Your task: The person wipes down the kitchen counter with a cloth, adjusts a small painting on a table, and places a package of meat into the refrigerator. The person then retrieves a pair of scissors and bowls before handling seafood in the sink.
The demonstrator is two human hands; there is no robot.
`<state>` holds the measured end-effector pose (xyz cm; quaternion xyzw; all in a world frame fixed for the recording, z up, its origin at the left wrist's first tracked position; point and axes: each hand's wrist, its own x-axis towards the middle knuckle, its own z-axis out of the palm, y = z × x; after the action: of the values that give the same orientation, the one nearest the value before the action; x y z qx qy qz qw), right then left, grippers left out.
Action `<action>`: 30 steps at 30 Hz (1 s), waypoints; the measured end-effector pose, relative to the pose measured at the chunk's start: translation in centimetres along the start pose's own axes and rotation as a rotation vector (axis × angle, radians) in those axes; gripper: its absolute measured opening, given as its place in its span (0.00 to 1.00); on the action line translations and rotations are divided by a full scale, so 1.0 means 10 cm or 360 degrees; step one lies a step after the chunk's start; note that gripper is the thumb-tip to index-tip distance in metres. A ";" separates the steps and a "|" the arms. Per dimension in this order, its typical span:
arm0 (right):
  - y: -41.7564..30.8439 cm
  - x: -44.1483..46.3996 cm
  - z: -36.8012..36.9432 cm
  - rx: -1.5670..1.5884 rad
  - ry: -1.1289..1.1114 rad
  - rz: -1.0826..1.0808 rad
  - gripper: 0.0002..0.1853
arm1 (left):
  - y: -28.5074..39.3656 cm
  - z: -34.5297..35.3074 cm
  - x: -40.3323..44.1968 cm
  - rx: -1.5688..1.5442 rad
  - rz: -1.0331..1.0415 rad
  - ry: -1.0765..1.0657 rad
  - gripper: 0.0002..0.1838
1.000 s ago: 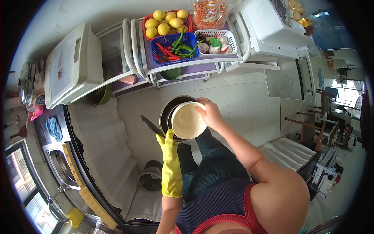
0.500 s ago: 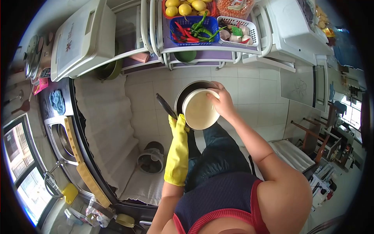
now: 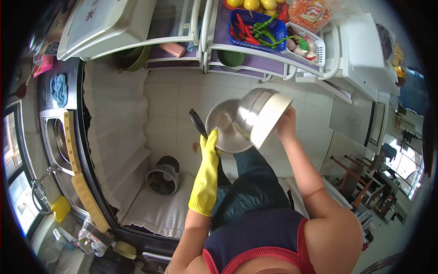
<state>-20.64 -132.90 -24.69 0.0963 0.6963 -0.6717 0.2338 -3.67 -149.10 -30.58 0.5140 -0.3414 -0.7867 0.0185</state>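
My left hand [image 3: 210, 141], in a yellow rubber glove, is closed on the near left edge of a steel pan [image 3: 222, 119], beside its black handle [image 3: 197, 122]. To the right of the pan, my bare right hand [image 3: 286, 124] grips a cream bowl [image 3: 272, 119] together with a steel bowl [image 3: 255, 107]. Both bowls are tipped on their sides, with the steel one toward the pan and overlapping its right part. The fingertips of my right hand are mostly hidden behind the cream bowl.
A white trolley [image 3: 269, 58] ahead holds a blue basket of peppers [image 3: 258, 29] and a white basket of garlic [image 3: 306, 45]. At the left is a counter [image 3: 102, 182] with a sink [image 3: 59, 137]. A bin [image 3: 163, 178] stands on the floor, lower left.
The cream bowl has come out of the pan to the right and tilted, showing the steel bowl with it. My left hand still holds the pan. The view has shifted.
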 end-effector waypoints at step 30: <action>1.53 3.80 -1.52 -0.0227 0.0487 -0.0324 0.24 | -0.66 -0.57 0.47 -0.0556 -0.0036 0.0675 0.24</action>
<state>-49.85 -123.60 -55.78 0.1095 0.7756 -0.6185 0.0624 0.88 -148.80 -39.33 0.6601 -0.1833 -0.7086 0.1693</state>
